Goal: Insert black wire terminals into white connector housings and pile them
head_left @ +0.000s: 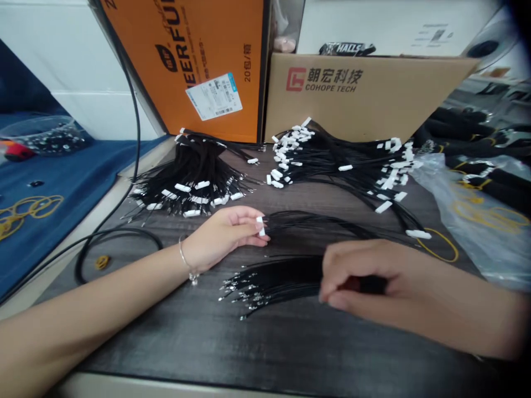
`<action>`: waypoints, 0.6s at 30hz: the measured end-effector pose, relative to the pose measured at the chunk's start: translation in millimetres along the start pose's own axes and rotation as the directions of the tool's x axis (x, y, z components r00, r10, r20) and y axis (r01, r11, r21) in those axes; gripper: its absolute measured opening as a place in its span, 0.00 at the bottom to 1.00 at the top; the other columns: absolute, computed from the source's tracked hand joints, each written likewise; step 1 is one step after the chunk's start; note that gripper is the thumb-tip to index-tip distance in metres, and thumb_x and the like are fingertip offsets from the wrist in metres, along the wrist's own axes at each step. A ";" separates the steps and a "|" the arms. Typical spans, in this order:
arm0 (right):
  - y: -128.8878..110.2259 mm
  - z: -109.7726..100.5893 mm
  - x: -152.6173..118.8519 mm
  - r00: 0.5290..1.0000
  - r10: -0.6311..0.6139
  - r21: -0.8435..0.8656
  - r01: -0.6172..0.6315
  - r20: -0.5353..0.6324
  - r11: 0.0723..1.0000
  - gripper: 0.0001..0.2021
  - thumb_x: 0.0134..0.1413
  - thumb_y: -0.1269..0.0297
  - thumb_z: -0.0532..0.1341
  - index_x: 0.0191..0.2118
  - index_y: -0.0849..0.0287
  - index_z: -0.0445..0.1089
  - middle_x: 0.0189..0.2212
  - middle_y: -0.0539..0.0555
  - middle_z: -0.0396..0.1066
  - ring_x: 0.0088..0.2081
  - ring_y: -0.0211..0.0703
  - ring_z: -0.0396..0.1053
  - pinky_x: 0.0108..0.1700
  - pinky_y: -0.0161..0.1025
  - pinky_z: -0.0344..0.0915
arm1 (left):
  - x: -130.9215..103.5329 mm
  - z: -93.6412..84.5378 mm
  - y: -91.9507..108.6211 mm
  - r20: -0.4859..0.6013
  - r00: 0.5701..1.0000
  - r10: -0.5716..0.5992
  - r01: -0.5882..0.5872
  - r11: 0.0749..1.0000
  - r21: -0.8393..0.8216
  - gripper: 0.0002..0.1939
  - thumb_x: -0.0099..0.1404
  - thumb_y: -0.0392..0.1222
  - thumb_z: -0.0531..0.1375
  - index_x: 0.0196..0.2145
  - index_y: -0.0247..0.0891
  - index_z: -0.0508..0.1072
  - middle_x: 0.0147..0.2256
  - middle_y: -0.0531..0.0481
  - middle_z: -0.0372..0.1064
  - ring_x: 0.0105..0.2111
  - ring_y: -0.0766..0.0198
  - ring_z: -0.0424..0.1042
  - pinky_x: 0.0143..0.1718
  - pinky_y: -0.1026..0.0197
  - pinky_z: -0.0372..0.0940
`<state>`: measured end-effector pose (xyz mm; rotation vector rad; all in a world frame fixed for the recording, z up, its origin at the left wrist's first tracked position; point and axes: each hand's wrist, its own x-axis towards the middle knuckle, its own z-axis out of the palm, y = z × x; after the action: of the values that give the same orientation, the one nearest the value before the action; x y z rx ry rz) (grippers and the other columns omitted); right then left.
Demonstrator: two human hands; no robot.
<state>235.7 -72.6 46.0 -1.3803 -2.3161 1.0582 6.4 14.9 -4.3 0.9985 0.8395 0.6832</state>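
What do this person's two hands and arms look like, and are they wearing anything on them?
Both hands are bare, without gloves, and no sleeve shows on either forearm. A thin silver-coloured bracelet with small dangling charms circles the left wrist. The right hand is blurred, but no bracelet is visible there.

The orange box (215, 55) shows "20包/箱", the cardboard box (352, 105) "朝宏科技 COHOPE TECH", and the black wrapper (347, 49) "HALLS".

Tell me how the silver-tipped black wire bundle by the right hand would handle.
Probably floppy: the thin black wires curve along their length. They may splay or snag, since their silvery metal tips fan out unevenly.
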 end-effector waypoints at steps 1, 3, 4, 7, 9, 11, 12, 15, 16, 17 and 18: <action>-1.9 4.1 8.0 0.999 -0.039 -0.005 0.039 0.028 0.999 0.06 0.55 0.64 0.57 0.31 0.55 0.71 0.29 0.46 0.68 0.30 0.30 0.65 0.33 0.29 0.62 | 0.3 -0.2 -0.3 -0.001 1.000 -0.003 0.003 1.000 -0.003 0.09 0.56 0.31 0.62 0.36 0.29 0.68 0.30 0.49 0.71 0.30 0.66 0.73 0.36 0.63 0.69; -3.9 13.5 23.9 0.992 -0.116 -0.046 0.119 0.052 0.992 0.06 0.54 0.68 0.57 0.31 0.56 0.71 0.29 0.47 0.68 0.30 0.29 0.64 0.34 0.29 0.60 | 0.5 -0.1 -0.2 0.004 1.000 -0.006 0.006 1.000 -0.004 0.08 0.56 0.30 0.60 0.36 0.28 0.68 0.29 0.49 0.71 0.30 0.66 0.73 0.36 0.63 0.68; -4.1 18.3 30.5 0.989 -0.143 -0.082 0.147 0.044 0.986 0.06 0.54 0.69 0.57 0.31 0.57 0.71 0.29 0.47 0.68 0.31 0.30 0.64 0.34 0.29 0.60 | 0.5 0.1 -0.1 0.006 1.000 -0.005 0.005 1.000 -0.003 0.08 0.57 0.29 0.60 0.36 0.28 0.68 0.29 0.49 0.71 0.30 0.67 0.73 0.36 0.63 0.68; -3.1 30.5 42.4 0.981 -0.186 -0.200 0.194 0.062 0.960 0.06 0.53 0.70 0.57 0.32 0.58 0.72 0.31 0.49 0.67 0.32 0.33 0.64 0.36 0.32 0.60 | -0.3 0.6 0.2 0.016 1.000 -0.001 0.001 1.000 0.006 0.07 0.57 0.28 0.60 0.36 0.28 0.69 0.29 0.50 0.70 0.29 0.68 0.73 0.35 0.64 0.68; -2.9 35.7 44.9 0.980 -0.183 -0.267 0.198 0.081 0.943 0.07 0.54 0.70 0.57 0.32 0.58 0.72 0.31 0.50 0.67 0.33 0.35 0.65 0.38 0.35 0.61 | -0.6 0.3 -0.1 0.023 1.000 0.000 0.000 1.000 0.009 0.07 0.57 0.28 0.59 0.36 0.28 0.69 0.28 0.50 0.70 0.29 0.68 0.73 0.35 0.64 0.68; -3.8 38.5 45.3 0.982 -0.155 -0.314 0.181 0.105 0.932 0.07 0.54 0.69 0.56 0.31 0.59 0.72 0.30 0.51 0.66 0.33 0.37 0.65 0.38 0.37 0.62 | -0.5 -0.2 -0.8 0.028 1.000 0.001 -0.001 1.000 0.010 0.06 0.57 0.28 0.59 0.35 0.28 0.69 0.28 0.51 0.70 0.29 0.68 0.73 0.36 0.64 0.68; -4.6 39.3 45.4 0.984 -0.139 -0.335 0.168 0.110 0.927 0.07 0.54 0.68 0.56 0.31 0.59 0.72 0.30 0.51 0.66 0.33 0.38 0.65 0.37 0.38 0.63 | -0.2 -0.5 -1.3 0.029 1.000 0.002 -0.002 1.000 0.010 0.06 0.58 0.28 0.59 0.35 0.28 0.69 0.28 0.51 0.70 0.29 0.68 0.73 0.36 0.64 0.68; -6.7 39.8 46.8 0.987 -0.125 -0.378 0.155 0.103 0.913 0.07 0.53 0.68 0.57 0.35 0.59 0.72 0.32 0.52 0.67 0.34 0.40 0.65 0.38 0.40 0.63 | 0.7 -0.4 -2.5 0.030 1.000 0.004 -0.004 1.000 0.007 0.05 0.58 0.27 0.59 0.34 0.28 0.69 0.27 0.51 0.69 0.28 0.69 0.72 0.36 0.64 0.68; -7.0 39.4 47.9 0.987 -0.122 -0.376 0.153 0.105 0.914 0.06 0.53 0.69 0.57 0.35 0.58 0.72 0.33 0.52 0.67 0.35 0.40 0.65 0.39 0.40 0.63 | 1.0 -0.1 -2.6 0.031 1.000 0.004 -0.004 1.000 0.006 0.05 0.58 0.27 0.58 0.34 0.28 0.69 0.27 0.52 0.69 0.28 0.70 0.72 0.36 0.64 0.68; -7.3 38.8 49.5 0.988 -0.111 -0.363 0.144 0.110 0.921 0.06 0.52 0.69 0.57 0.34 0.58 0.72 0.33 0.51 0.67 0.35 0.39 0.65 0.39 0.39 0.62 | 1.1 0.3 -2.7 0.030 1.000 0.004 -0.005 1.000 0.006 0.04 0.58 0.27 0.58 0.34 0.28 0.69 0.27 0.52 0.69 0.28 0.70 0.72 0.36 0.64 0.68; -7.4 37.7 51.4 0.988 -0.094 -0.338 0.129 0.119 0.932 0.05 0.52 0.70 0.58 0.32 0.58 0.72 0.32 0.50 0.67 0.34 0.38 0.64 0.39 0.38 0.61 | 1.2 0.7 -2.6 0.031 1.000 0.005 -0.005 1.000 0.007 0.04 0.58 0.27 0.58 0.34 0.28 0.69 0.27 0.52 0.69 0.28 0.70 0.72 0.36 0.64 0.68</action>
<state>183.6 -49.0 16.9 -1.3115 -2.7204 0.7265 7.9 14.5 -6.8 1.0151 0.8130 0.6675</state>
